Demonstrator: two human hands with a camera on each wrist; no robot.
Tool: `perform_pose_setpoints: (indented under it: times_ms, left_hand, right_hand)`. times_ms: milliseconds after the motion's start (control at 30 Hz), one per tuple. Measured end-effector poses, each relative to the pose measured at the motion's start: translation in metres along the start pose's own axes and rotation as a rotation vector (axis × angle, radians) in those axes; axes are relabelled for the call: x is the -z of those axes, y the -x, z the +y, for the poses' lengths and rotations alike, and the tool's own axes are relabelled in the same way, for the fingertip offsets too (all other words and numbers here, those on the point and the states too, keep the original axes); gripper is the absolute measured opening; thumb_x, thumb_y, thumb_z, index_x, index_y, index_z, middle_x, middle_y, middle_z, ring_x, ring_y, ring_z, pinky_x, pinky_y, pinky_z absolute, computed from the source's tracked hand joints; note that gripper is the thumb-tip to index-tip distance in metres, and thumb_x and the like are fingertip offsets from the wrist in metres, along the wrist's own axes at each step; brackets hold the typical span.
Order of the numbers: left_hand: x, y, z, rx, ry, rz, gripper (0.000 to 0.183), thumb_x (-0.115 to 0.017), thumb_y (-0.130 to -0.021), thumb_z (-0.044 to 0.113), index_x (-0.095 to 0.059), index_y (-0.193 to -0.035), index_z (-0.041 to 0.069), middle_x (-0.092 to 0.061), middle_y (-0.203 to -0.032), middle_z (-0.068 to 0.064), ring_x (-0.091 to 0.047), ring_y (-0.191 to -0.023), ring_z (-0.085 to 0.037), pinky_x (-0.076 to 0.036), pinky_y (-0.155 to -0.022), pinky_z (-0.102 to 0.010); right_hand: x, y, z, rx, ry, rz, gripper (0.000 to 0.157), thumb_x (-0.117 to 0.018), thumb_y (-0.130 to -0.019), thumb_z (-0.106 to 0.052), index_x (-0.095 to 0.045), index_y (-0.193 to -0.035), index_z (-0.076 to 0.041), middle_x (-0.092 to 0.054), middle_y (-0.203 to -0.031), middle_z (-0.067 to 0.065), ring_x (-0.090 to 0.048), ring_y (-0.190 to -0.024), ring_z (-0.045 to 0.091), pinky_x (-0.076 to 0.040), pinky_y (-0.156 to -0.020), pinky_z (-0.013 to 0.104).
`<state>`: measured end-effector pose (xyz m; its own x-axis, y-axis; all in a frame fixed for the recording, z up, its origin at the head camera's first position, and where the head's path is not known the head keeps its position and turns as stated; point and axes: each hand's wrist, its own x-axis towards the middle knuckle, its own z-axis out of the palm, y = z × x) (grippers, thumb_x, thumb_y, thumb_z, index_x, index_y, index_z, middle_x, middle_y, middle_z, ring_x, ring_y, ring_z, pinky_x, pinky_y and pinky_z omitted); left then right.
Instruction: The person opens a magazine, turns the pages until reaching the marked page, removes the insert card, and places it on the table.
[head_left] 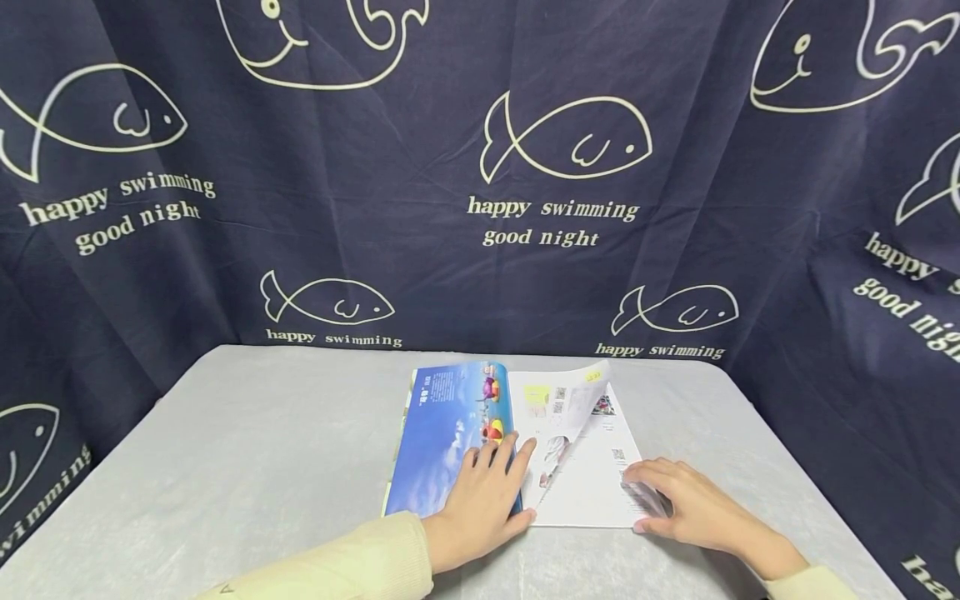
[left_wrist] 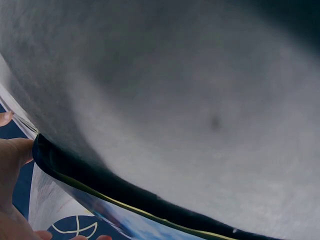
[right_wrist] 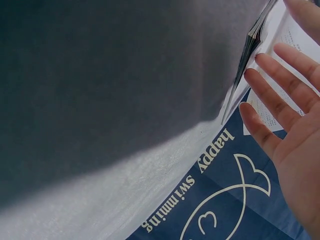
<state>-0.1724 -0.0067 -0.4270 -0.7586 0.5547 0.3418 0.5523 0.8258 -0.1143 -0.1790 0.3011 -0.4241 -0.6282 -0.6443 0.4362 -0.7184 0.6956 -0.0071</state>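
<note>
An open booklet [head_left: 592,492] lies on the table, its left side a glossy blue page [head_left: 431,467] and its right side white with print and small pictures. One white page [head_left: 577,408] stands partly lifted and curls diagonally over the right side. My left hand [head_left: 480,504] rests along the fold with fingers spread; in the left wrist view its thumb is right at the booklet's lower edge. At the lower right corner is my right hand [head_left: 693,504], fingertips at the page edges, which bend up slightly there. In the right wrist view its fingers look fairly straight.
The booklet and both forearms are over a pale grey cloth-covered table [head_left: 262,450]. Dark blue curtains [head_left: 442,167] with white fish drawings and lettering hang behind it and along both sides.
</note>
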Motion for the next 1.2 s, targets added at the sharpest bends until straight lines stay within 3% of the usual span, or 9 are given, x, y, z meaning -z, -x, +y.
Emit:
perform_pose_setpoints:
  times_ms: [300, 467, 667, 967, 1200]
  left_hand:
    - [-0.0025, -0.0002, -0.0002, -0.026, -0.011, 0.071, 0.102, -0.059, -0.075, 0.061, -0.005, -0.147, 0.013, -0.023, -0.147, -0.017, -0.035, -0.128, -0.036, -0.034, -0.097, -0.046]
    - [-0.0028, 0.0000, -0.0002, -0.054, 0.001, 0.104, 0.104, -0.059, -0.076, 0.059, 0.000, -0.148, 0.014, -0.008, -0.152, -0.019, -0.021, -0.135, -0.040, -0.030, -0.103, -0.049]
    - [-0.0035, 0.0002, -0.0001, -0.070, -0.007, 0.117, 0.094, -0.060, -0.076, 0.057, -0.012, -0.147, 0.019, 0.002, -0.153, -0.016, -0.011, -0.138, -0.039, -0.026, -0.106, -0.050]
    - [-0.0045, 0.0000, -0.0003, -0.083, -0.029, 0.111, 0.077, -0.059, -0.078, 0.055, -0.030, -0.142, 0.023, -0.001, -0.154, -0.015, -0.006, -0.139, -0.040, -0.024, -0.105, -0.053]
    - [-0.0041, 0.0007, 0.0000, -0.105, -0.017, 0.091, 0.071, -0.057, -0.080, 0.050, -0.033, -0.141, 0.023, -0.004, -0.154, -0.015, -0.005, -0.139, -0.040, -0.025, -0.102, -0.058]
  right_hand:
    - [-0.0010, -0.0001, 0.0004, -0.003, 0.021, 0.003, 0.053, -0.081, -0.052, -0.038, -0.064, -0.098, -0.018, -0.064, -0.099, -0.010, -0.058, -0.093, 0.013, -0.036, -0.082, 0.027]
    - [-0.0008, -0.0015, 0.0003, 0.020, 0.012, 0.010, 0.051, -0.081, -0.054, -0.038, -0.064, -0.098, -0.018, -0.064, -0.098, -0.009, -0.057, -0.091, 0.013, -0.040, -0.079, 0.031]
    - [0.0006, -0.0024, 0.0008, 0.037, -0.001, 0.009, 0.049, -0.081, -0.056, -0.038, -0.064, -0.098, -0.019, -0.064, -0.098, -0.009, -0.058, -0.089, 0.013, -0.043, -0.077, 0.033]
    - [0.0043, -0.0023, 0.0002, 0.026, -0.006, -0.006, 0.043, -0.079, -0.059, -0.040, -0.064, -0.094, -0.020, -0.065, -0.095, -0.008, -0.058, -0.086, 0.012, -0.042, -0.074, 0.031]
    - [0.0056, -0.0028, 0.0002, 0.026, -0.010, 0.001, 0.039, -0.080, -0.057, -0.037, -0.065, -0.090, -0.022, -0.064, -0.092, -0.011, -0.056, -0.083, 0.006, -0.037, -0.075, 0.022]
